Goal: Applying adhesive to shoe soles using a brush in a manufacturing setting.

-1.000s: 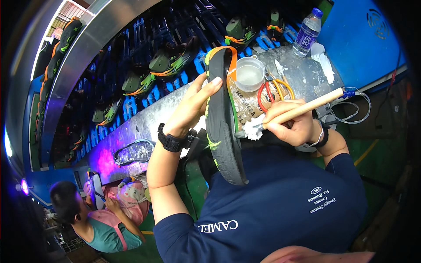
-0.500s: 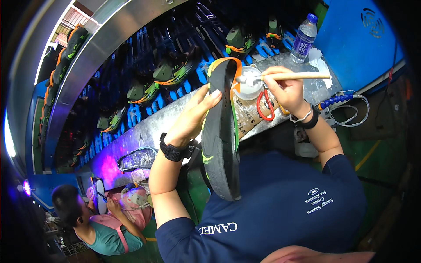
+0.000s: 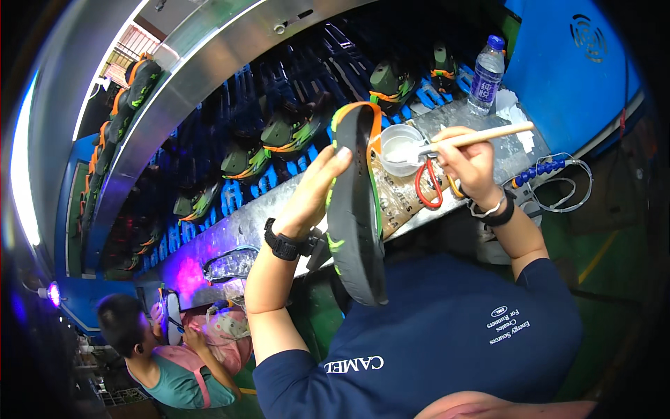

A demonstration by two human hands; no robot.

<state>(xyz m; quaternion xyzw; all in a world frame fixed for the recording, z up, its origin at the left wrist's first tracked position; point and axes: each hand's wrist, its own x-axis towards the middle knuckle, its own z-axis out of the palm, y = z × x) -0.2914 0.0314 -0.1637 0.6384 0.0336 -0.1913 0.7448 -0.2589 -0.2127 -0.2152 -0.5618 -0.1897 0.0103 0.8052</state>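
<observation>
A: Hands?
B: I see left hand clamped on long black rubbery sole, centre; right hand gripping slim pale wooden-handled brush, likely dipped in clear round plastic tub, sole's 1 o'clock.

Shoe sole: black and curved, an orange band around its far end, green edging and bright green marks along its sides; it stands on edge, lengthwise away from the body, against the left fingers.
Brush: pale wooden handle, pinched in the right fingers, its whitish head pointing left of them over the cup.
Plastic cup: clear, round, holding white paste, just left of the right fingertips.
</observation>
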